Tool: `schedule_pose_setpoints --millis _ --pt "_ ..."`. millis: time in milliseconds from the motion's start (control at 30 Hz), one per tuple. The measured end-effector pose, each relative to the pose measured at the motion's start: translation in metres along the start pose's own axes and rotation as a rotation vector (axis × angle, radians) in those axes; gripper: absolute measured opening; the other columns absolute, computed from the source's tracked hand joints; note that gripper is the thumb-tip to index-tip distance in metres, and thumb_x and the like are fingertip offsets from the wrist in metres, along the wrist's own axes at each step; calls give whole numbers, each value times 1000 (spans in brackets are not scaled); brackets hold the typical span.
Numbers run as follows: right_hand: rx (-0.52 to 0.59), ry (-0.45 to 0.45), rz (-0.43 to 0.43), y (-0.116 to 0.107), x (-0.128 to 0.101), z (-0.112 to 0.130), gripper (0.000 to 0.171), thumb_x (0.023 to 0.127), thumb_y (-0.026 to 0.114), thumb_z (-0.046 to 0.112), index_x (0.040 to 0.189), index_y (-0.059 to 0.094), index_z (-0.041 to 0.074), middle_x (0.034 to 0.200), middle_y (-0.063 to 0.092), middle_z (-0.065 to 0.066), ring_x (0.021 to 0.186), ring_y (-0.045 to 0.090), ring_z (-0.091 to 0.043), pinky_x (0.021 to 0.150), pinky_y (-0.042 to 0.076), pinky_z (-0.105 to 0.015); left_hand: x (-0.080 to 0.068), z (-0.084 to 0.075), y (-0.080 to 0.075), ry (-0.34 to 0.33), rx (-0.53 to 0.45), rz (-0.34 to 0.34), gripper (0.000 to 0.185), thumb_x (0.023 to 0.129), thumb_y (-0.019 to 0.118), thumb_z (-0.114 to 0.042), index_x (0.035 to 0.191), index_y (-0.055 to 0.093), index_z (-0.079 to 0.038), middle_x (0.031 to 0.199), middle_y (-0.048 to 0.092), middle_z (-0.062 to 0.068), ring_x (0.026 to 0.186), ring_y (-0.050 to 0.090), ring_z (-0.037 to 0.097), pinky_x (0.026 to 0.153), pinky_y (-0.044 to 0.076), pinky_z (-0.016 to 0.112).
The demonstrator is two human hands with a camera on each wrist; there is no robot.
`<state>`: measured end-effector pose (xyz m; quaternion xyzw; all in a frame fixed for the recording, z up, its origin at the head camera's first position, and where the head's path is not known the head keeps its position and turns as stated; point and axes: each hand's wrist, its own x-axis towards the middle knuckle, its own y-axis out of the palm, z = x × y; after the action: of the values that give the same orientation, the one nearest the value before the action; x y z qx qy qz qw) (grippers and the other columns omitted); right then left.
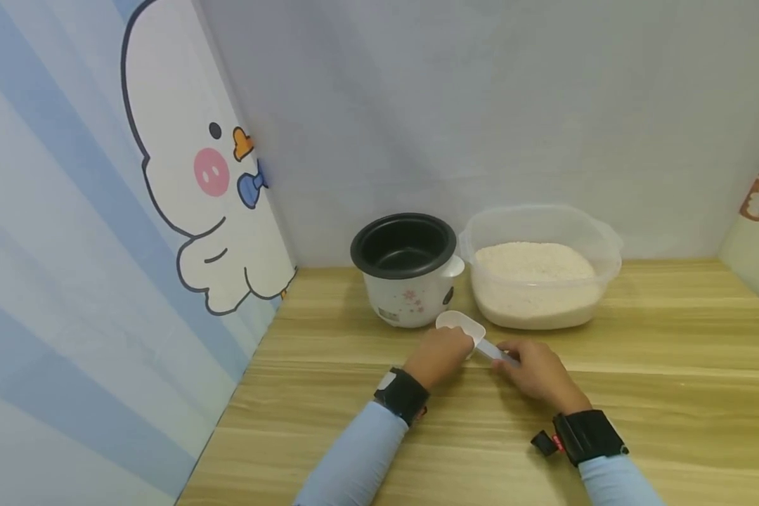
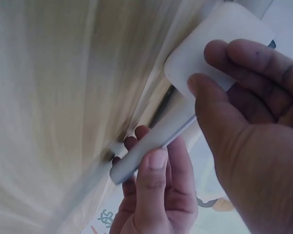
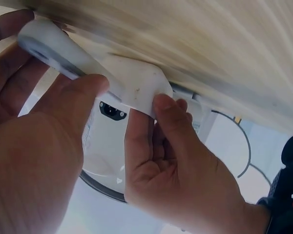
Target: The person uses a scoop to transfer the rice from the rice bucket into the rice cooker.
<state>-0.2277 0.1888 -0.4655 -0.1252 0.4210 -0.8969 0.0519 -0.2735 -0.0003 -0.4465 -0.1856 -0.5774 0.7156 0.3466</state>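
Both hands held a white plastic scoop (image 1: 464,327) on the wooden table (image 1: 670,393), just in front of the rice cooker (image 1: 407,281).

The left hand (image 1: 439,355) pinched the scoop's bowl between thumb and fingers, closed on it; the right hand (image 1: 534,372), at 3 o'clock of the left, pinched the handle end, thumb on top. The scoop lay at 6 o'clock of the cooker, close to its base. The cooker stood open, its dark inner pot showing. A clear tub of white rice (image 1: 537,270) sat at 3 o'clock of the cooker, just beside it. A cartoon duck panel (image 1: 190,169) stood at 9 o'clock.
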Motion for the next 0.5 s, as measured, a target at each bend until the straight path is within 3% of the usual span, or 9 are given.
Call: schedule_pose_setpoints --millis 300,500 --pt "-138 -3 36 -4 4 2 18 89 64 13 106 68 9 77 59 0 66 49 -17 59 39 -34 -3 -8 -6 10 10 14 8 86 63 -12 81 67 -16 76 63 -1 62 58 15 47 45 29" --pt "-207 3 63 -5 7 -4 23 91 60 12 114 67 10 90 65 -6 73 54 -21 61 43 -39 -5 1 -9 35 -143 38 7 85 66 -13 83 69 -18 82 63 -5 72 60 12 59 48 28"
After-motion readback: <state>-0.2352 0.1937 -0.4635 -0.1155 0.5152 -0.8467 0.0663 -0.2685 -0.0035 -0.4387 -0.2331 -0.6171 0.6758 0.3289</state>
